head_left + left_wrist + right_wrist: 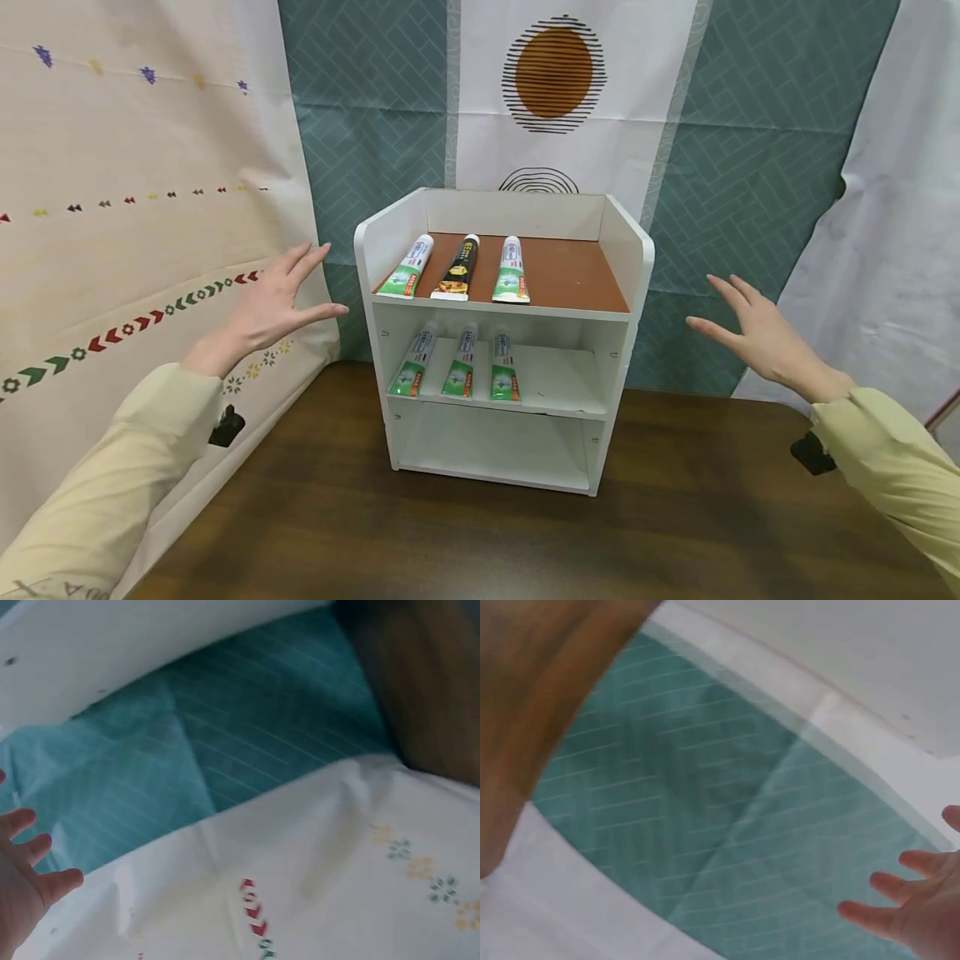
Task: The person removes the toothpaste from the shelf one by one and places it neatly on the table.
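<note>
My left hand (pixel 268 307) is held up in the air left of a white shelf unit (pixel 517 487), fingers spread and nothing in it. On the other side, my right hand (pixel 765 337) hovers well apart from the unit, thumb and fingers stretched out, also holding nothing. The unit's brown top carries a green-and-white toothpaste tube (pixel 407 268) at the left, a black toothpaste tube (pixel 458 268) beside it and another green-and-white tube (pixel 512 271). Three more green-and-white tubes, one being the middle tube (pixel 461 362), lie on the middle shelf (pixel 558 379). Both wrist views show spread fingers.
The shelf unit stands on a dark brown wooden table (pixel 465 542). Behind it hangs a teal and white patterned cloth (pixel 375 108). A cream cloth (pixel 150 150) with small motifs covers the left side, and a white cloth (pixel 885 225) hangs at the right.
</note>
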Tool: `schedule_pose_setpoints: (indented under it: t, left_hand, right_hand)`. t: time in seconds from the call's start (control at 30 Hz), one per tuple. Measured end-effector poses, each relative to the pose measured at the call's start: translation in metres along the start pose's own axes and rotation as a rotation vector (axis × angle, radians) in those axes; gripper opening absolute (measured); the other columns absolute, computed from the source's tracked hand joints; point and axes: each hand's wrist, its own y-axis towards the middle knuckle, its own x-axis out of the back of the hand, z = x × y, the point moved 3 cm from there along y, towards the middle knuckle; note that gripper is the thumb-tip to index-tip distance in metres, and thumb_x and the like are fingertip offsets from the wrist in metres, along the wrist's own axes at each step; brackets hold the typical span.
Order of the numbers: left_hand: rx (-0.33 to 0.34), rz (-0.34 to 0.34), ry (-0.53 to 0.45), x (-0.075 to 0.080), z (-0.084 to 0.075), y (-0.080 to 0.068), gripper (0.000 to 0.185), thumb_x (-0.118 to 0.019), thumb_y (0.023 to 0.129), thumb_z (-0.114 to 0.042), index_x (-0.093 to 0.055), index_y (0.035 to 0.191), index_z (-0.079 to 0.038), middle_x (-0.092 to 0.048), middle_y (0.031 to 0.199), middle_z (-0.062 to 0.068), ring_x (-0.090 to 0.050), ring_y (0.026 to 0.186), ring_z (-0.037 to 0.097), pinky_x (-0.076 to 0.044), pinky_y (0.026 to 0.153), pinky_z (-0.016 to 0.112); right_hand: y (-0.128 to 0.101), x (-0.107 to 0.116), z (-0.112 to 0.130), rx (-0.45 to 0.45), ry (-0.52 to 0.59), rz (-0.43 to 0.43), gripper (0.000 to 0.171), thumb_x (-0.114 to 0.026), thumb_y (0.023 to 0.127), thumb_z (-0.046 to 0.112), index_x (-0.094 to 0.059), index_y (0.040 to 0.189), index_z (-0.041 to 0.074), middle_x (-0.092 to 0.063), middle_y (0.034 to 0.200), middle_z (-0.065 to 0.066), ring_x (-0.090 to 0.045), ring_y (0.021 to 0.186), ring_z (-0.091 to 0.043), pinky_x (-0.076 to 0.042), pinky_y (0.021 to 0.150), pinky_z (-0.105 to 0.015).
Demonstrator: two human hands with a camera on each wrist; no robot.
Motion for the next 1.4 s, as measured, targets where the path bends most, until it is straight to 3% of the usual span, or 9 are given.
schedule_pose_setpoints:
  t: [0.1,0.23,0.4,0.47,0.63,0.7,0.9,1.1,1.4]
  left_hand:
    - [0.037,-0.012,-0.143,0.011,-0.008,0.007,0.08,-0.063,0.081,-0.041,-0.018,0.145,-0.024,-0.012,0.148,0.009,-0.011,0.132,0.03,-0.012,0.095,0.06]
    - [0.055,-0.044,-0.376,0.022,-0.018,0.019,0.074,-0.063,0.083,-0.031,-0.02,0.144,-0.029,-0.015,0.147,-0.001,-0.012,0.132,0.018,-0.013,0.1,0.052]
    - [-0.017,-0.068,-0.692,0.028,-0.033,0.033,0.068,-0.062,0.083,-0.012,-0.029,0.142,-0.019,-0.023,0.144,0.001,-0.021,0.129,0.019,-0.023,0.1,0.04]
    - [-0.054,-0.068,-0.779,0.028,-0.037,0.038,0.065,-0.061,0.082,-0.006,-0.032,0.14,-0.014,-0.026,0.143,0.004,-0.025,0.128,0.022,-0.028,0.097,0.035]
    - [-0.087,-0.036,-0.937,0.028,-0.046,0.05,0.057,-0.062,0.081,0.001,-0.041,0.133,-0.007,-0.031,0.139,0.009,-0.027,0.126,0.024,-0.028,0.098,0.039]
    - [-0.088,-0.035,-0.955,0.027,-0.047,0.054,0.054,-0.063,0.08,0.001,-0.044,0.13,-0.007,-0.034,0.136,0.009,-0.028,0.125,0.024,-0.025,0.098,0.044]
    - [-0.092,-0.042,-0.925,0.019,-0.048,0.062,0.049,-0.067,0.077,0.0,-0.052,0.123,-0.006,-0.043,0.128,0.011,-0.032,0.121,0.024,-0.029,0.094,0.044]
    - [-0.079,-0.063,-0.929,0.011,-0.041,0.063,0.045,-0.069,0.076,0.0,-0.054,0.119,-0.002,-0.049,0.122,0.012,-0.036,0.119,0.022,-0.031,0.091,0.042]
    - [-0.073,-0.077,-0.984,0.005,-0.039,0.065,0.039,-0.069,0.075,0.002,-0.058,0.113,0.001,-0.051,0.122,0.013,-0.037,0.12,0.02,-0.026,0.094,0.042]
  right_hand:
    - [0.009,0.013,0.012,0.038,0.085,-0.041,0.067,-0.051,0.091,0.036,-0.02,0.144,0.011,-0.004,0.146,-0.021,-0.004,0.13,-0.042,-0.009,0.09,-0.067]
    - [0.022,0.027,0.031,0.071,0.187,-0.085,0.057,-0.051,0.091,0.032,-0.03,0.14,0.011,-0.014,0.145,-0.018,-0.012,0.129,-0.039,-0.015,0.09,-0.065]
    - [0.038,0.04,0.056,0.06,0.279,-0.083,0.057,-0.048,0.092,0.034,-0.026,0.143,0.02,-0.016,0.146,-0.011,-0.021,0.126,-0.041,-0.021,0.086,-0.067]
    - [0.045,0.045,0.068,0.074,0.324,-0.081,0.057,-0.048,0.092,0.034,-0.025,0.143,0.022,-0.017,0.146,-0.011,-0.024,0.126,-0.04,-0.021,0.087,-0.066]
    - [0.061,0.054,0.097,0.122,0.417,-0.056,0.056,-0.05,0.092,0.033,-0.027,0.142,0.024,-0.025,0.143,-0.01,-0.029,0.124,-0.037,-0.022,0.092,-0.06]
    - [0.067,0.055,0.109,0.141,0.429,-0.039,0.056,-0.052,0.091,0.033,-0.029,0.141,0.024,-0.028,0.141,-0.009,-0.031,0.124,-0.034,-0.024,0.092,-0.059]
    - [0.083,0.052,0.147,0.243,0.396,-0.01,0.049,-0.058,0.088,0.028,-0.044,0.133,0.016,-0.042,0.129,-0.006,-0.043,0.112,-0.024,-0.035,0.087,-0.046]
    - [0.098,0.039,0.176,0.352,0.355,0.066,0.04,-0.061,0.087,0.016,-0.051,0.124,0.004,-0.05,0.12,-0.01,-0.051,0.103,-0.028,-0.04,0.083,-0.039]
    - [0.119,0.018,0.192,0.247,0.427,0.206,0.035,-0.064,0.085,0.013,-0.054,0.118,0.004,-0.053,0.107,-0.014,-0.06,0.086,-0.025,-0.046,0.077,-0.033]
